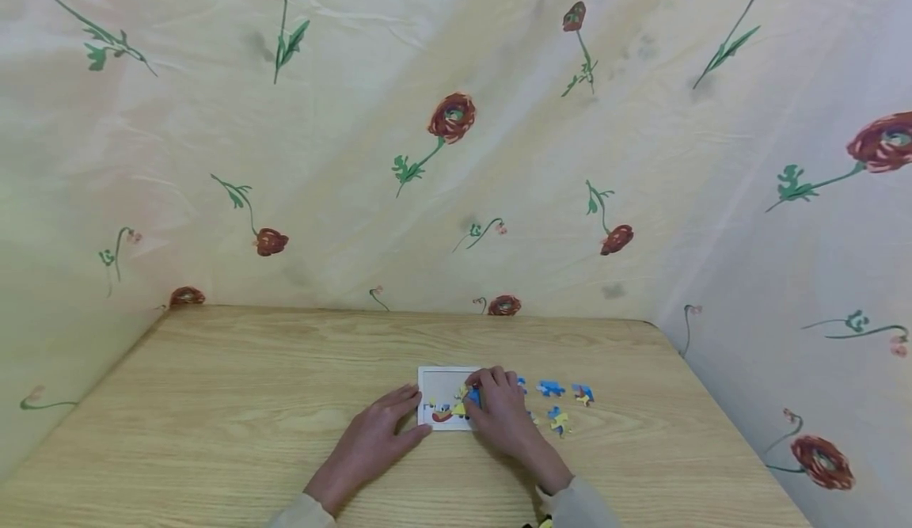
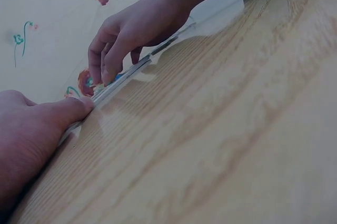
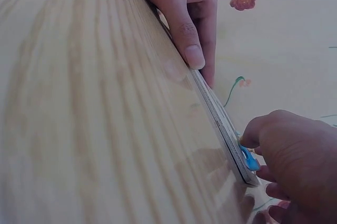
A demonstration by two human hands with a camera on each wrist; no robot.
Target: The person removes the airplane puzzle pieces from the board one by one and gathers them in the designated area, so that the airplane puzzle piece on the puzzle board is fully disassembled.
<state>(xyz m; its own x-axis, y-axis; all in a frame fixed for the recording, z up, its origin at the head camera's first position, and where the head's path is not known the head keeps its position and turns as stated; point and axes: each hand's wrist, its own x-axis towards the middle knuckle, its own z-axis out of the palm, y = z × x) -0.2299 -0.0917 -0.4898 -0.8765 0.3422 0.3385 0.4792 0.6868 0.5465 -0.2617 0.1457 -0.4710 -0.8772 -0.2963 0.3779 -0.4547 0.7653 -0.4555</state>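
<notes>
A white-bordered jigsaw board (image 1: 445, 371) lies on the table, partly filled with a picture in yellow, red and blue. My left hand (image 1: 381, 431) steadies its left side, fingers along the edge and thumb at the near corner. In the right wrist view, that left thumb (image 3: 190, 45) touches the board's edge (image 3: 218, 116). My right hand (image 1: 504, 411) bends over the right part of the board and hides it. Between its thumb and fingers it pinches a blue puzzle piece (image 3: 249, 160), low at the board.
Loose puzzle pieces lie to the right of the board, among them a blue one (image 1: 550, 388), a blue and red one (image 1: 583, 393) and a yellow and blue one (image 1: 558, 418). Flowered cloth (image 1: 342, 156) hangs behind the wooden table (image 1: 235, 401). A small yellow and black thing (image 1: 545, 522) shows by the right sleeve.
</notes>
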